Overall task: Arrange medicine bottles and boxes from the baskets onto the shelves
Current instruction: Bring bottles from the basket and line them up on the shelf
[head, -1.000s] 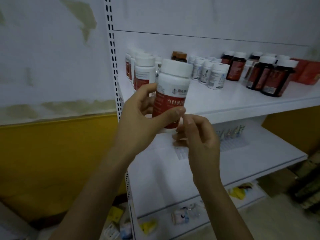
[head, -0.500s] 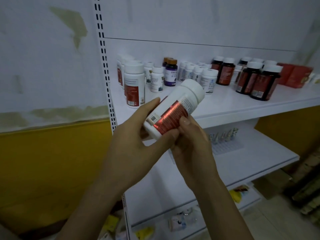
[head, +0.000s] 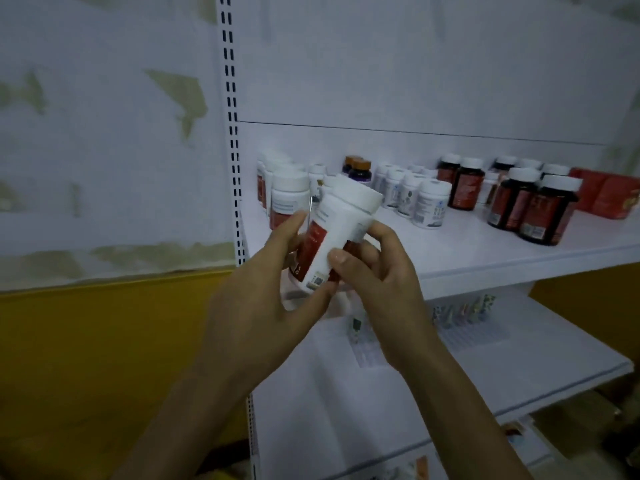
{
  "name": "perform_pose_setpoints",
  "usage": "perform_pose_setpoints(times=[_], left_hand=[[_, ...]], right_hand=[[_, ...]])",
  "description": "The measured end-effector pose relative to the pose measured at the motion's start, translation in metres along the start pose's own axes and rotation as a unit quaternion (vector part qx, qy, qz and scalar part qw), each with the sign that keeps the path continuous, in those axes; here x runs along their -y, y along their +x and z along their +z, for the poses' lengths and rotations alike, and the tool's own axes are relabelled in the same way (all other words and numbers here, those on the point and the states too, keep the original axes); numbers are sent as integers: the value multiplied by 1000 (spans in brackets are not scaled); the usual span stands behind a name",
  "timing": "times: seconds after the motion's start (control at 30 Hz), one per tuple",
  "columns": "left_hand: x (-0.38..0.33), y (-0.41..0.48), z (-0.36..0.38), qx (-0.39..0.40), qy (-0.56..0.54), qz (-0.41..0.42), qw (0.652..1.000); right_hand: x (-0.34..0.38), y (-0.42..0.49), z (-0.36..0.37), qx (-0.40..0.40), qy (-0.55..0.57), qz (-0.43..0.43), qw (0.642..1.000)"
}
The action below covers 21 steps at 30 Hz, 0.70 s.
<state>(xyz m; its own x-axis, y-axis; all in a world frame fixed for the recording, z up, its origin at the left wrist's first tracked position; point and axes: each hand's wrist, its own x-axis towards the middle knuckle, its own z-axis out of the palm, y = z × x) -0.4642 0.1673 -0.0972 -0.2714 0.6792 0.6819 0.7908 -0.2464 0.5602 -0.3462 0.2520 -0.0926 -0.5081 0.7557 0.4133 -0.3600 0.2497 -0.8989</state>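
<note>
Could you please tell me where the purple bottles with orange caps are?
In the head view, the purple bottles stand at the back of the upper shelf, left of centre, just left of the small white bottles and behind the held bottle.

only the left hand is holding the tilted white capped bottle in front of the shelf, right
No. The head view shows both hands on it: the left hand grips the tilted white-capped bottle in front of the shelf, and the right hand pinches its lower part too.
</note>
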Motion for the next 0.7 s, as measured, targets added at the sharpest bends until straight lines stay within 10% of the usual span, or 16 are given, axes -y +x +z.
perform_pose_setpoints(times=[0.2,0.4,0.7], left_hand=[[35,25,10,-15,5,-113,993],[51,28,21,-66,-11,-149,987],[52,23,24,-89,-33,-147,985]], right_hand=[[-17,36,10,62,-206,-31,976],[-12,91,-1,-65,-236,-58,968],[-31,118,14,-16,-321,1,947]])
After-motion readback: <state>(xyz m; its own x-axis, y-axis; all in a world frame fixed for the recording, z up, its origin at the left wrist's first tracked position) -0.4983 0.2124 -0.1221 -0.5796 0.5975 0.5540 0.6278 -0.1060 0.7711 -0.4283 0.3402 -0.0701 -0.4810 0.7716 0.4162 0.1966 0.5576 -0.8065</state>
